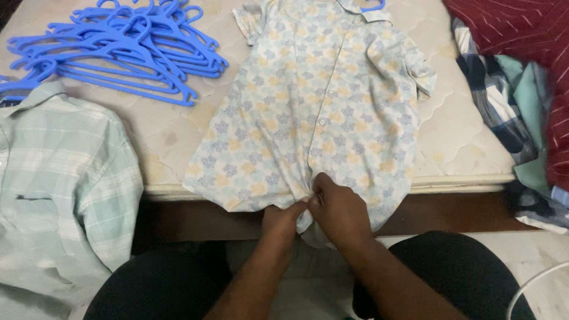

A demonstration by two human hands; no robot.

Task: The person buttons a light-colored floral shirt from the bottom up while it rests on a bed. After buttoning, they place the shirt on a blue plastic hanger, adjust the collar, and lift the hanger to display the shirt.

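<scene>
The head camera looks down on a cream quilted mattress (456, 142), its stitched top faintly stained and its front edge running level across the middle of the view above a dark brown bed frame (195, 219). A short-sleeved floral shirt (314, 101), pale with blue and yellow blossoms, lies flat and face up on the mattress, collar far from the person and hem hanging just over the front edge, with its button placket running down the centre. Both hands meet at the bottom of that placket: the left hand (281, 218) pinches the hem fabric from below, fingers closed on the cloth, and the right hand (339, 210) is curled over the same spot, fingertips gripping the shirt front right beside the left hand, so that the fabric bunches into small folds there. At the far left of the mattress lies a loose pile of blue plastic hangers (118, 47), well apart from the floral shirt. A light green checked shirt (59, 178) drapes over the near left corner and down off the edge. On the right sits a heap of clothes (521, 101), dark red striped, navy checked and teal pieces overlapping. The person's dark trousers (166, 284) fill the bottom, and a thin white cable (533, 281) curves over pale floor at the lower right.
</scene>
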